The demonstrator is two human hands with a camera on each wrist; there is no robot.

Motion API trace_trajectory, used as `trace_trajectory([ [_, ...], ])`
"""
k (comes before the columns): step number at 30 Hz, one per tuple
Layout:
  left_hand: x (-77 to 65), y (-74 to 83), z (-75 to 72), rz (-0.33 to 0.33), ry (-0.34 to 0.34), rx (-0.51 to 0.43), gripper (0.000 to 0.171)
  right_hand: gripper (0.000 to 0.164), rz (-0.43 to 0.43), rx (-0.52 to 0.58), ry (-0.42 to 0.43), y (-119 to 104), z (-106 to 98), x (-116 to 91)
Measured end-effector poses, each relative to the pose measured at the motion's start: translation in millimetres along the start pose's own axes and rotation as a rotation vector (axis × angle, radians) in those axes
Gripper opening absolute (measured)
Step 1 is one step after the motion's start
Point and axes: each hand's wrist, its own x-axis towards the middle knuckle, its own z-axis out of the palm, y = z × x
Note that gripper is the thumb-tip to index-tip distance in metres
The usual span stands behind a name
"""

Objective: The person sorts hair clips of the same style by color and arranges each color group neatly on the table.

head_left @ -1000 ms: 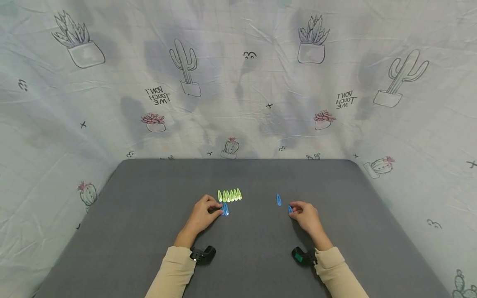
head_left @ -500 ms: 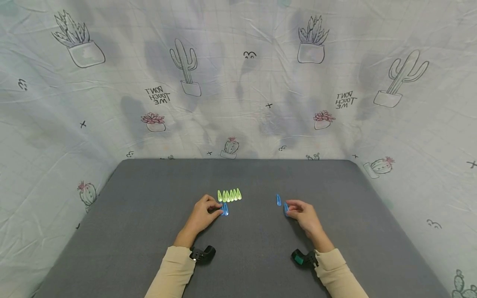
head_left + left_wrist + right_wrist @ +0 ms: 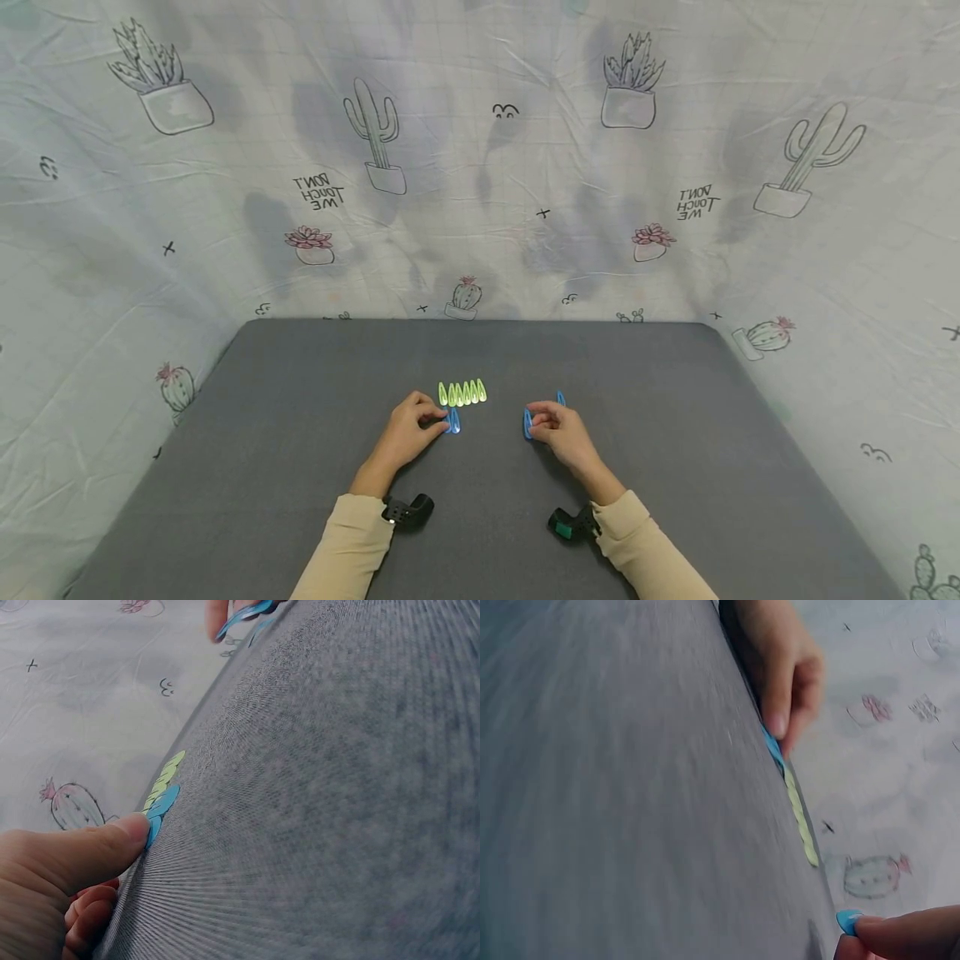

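My right hand [image 3: 564, 433] pinches a blue snap hair clip [image 3: 528, 423] between thumb and fingers, over the middle of the table. In the right wrist view that blue clip [image 3: 848, 921] sticks out past the thumb tip. My left hand [image 3: 411, 427] holds the leftmost of two blue clips lying side by side, its thumb [image 3: 124, 834] covering part of it. The other blue clip [image 3: 455, 421] lies just right of those fingertips. Directly behind them stretches a row of several yellow-green hair clips [image 3: 462, 392]. One more blue clip [image 3: 561, 398] lies behind my right hand, partly hidden by it.
Everything lies on a grey cloth-covered table [image 3: 480, 525]. A white curtain [image 3: 480, 167] printed with cacti hangs along its back and sides. A black wrist camera [image 3: 411, 512] is strapped to the left wrist, and another camera [image 3: 573, 524] to the right.
My right hand has picked the blue clip from the right side and carried it left, past the remaining blue clip there. My left hand has stayed in place.
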Motion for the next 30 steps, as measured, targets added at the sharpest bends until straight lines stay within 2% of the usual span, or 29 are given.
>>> trace_trajectory([
  [9, -1.8, -4.0, 0.1, 0.003, 0.003, 0.005, 0.013, 0.032, -0.085, 0.007, -0.059, -5, 37, 11],
  [15, -1.9, -5.6, 1.8, 0.008, -0.004, 0.008, 0.015, 0.033, -0.116, 0.004, -0.084, -32, 52, 3],
  [18, -1.4, -4.6, 2.4, 0.009, 0.000, 0.011, 0.015, 0.032, -0.129, -0.025, -0.081, -28, 58, 8],
  [22, -0.5, -4.2, 2.3, 0.008, 0.002, 0.010, 0.016, 0.030, -0.143, -0.074, -0.057, -10, 69, 22],
  [30, -0.7, -5.4, 1.1, 0.008, -0.001, -0.003, 0.016, 0.031, -0.168, -0.209, -0.056, -22, 82, 28],
])
